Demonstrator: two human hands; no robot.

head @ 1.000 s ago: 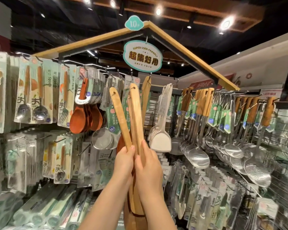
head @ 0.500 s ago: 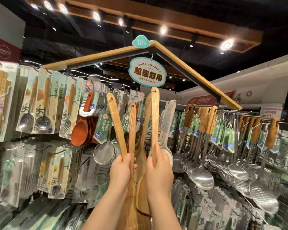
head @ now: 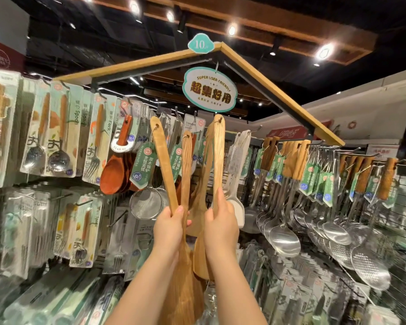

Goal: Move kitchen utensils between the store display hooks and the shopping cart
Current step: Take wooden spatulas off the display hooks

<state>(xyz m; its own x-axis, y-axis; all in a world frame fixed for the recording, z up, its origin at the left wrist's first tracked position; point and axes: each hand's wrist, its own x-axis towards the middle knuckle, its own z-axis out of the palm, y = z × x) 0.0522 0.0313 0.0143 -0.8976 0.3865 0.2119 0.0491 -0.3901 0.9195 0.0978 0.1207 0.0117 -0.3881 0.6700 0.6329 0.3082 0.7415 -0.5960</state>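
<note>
Both hands are raised in front of the store display hooks. My left hand [head: 168,227] grips two pale wooden spatulas [head: 164,165] by their handles, which fan upward, each with a green price tag [head: 143,165] on a string. My right hand [head: 220,227] grips a third wooden spatula [head: 219,156], held upright with its handle top near a hook beside the packaged wooden utensils [head: 193,127]. Another wooden spatula [head: 203,184] hangs just behind it. The spatula blades hang below my wrists. The shopping cart is out of view.
Carded spoons and forks [head: 56,137] fill the left wall, with brown wooden spoons [head: 114,170] and a mesh strainer [head: 148,202] beside them. Steel ladles and skimmers [head: 284,233] hang on the right rack. A green sign [head: 209,90] hangs under the wooden roof frame.
My right hand has drawn one spatula away from the bunch and lifted it to the right toward the hooks. My left hand keeps the other two. The view tilted upward.
</note>
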